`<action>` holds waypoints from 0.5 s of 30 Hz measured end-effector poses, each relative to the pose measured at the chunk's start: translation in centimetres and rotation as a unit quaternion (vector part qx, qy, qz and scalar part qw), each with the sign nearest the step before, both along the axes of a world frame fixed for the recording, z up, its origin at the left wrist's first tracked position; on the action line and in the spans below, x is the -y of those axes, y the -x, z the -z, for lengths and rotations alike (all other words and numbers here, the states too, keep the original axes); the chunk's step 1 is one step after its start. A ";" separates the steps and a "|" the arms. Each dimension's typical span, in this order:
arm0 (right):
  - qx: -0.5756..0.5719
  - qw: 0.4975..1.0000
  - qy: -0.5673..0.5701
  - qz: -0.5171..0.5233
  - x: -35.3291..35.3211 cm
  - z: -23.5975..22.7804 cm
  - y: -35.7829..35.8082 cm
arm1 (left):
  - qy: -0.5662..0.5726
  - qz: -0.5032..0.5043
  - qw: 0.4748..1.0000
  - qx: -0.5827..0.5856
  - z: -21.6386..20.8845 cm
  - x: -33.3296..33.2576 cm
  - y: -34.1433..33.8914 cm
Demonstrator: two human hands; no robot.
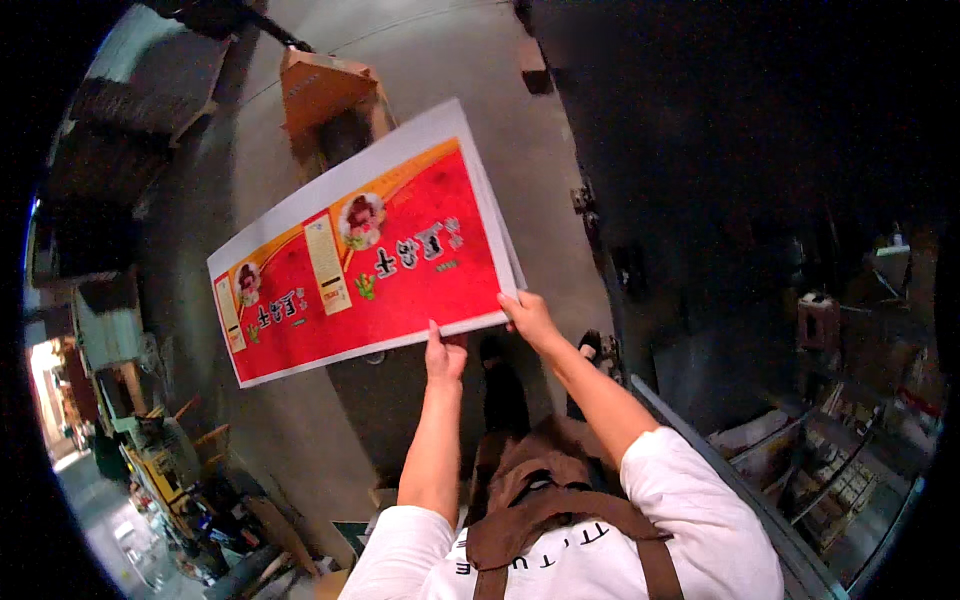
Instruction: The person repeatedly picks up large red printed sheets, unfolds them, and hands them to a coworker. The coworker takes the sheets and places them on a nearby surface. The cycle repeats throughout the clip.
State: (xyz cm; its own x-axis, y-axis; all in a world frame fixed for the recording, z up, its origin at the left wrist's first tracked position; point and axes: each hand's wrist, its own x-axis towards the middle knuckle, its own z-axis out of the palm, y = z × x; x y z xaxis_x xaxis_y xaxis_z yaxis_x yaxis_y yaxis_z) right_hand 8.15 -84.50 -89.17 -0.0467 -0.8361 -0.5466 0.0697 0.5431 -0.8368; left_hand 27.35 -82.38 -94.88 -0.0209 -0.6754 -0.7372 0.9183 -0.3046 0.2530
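A large printed sheet (420, 290), red and orange with food pictures and a white border, is held up tilted in front of me. Its right edge looks doubled, so there may be more than one sheet. My left hand (446, 357) grips the lower edge, thumb on the printed face and the other fingers behind it. At the lower right corner, my right hand (530, 318) pinches the sheet. The far end of the sheet hangs free to the left, with no hand on it.
Beyond the sheet stands an orange pallet jack (325, 90) on the grey floor (440, 50). A small brown box (534, 66) lies farther off. Cluttered tools and parts (200, 500) fill the lower left. Dark machinery (830, 400) lines the right, with a metal rail (720, 470) beside me.
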 end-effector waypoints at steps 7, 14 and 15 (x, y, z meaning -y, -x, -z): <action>0.080 0.978 -0.185 0.048 0.1 -0.2 -1.9 | -0.080 0.014 0.996 -0.029 -1.7 0.3 -1.8; 0.117 0.970 -0.211 0.017 -0.3 2.6 -2.0 | -0.164 0.109 0.980 0.010 0.4 0.0 -6.2; 0.107 0.971 -0.212 0.003 0.2 3.5 -2.2 | -0.136 0.120 0.983 0.013 0.9 0.2 -8.2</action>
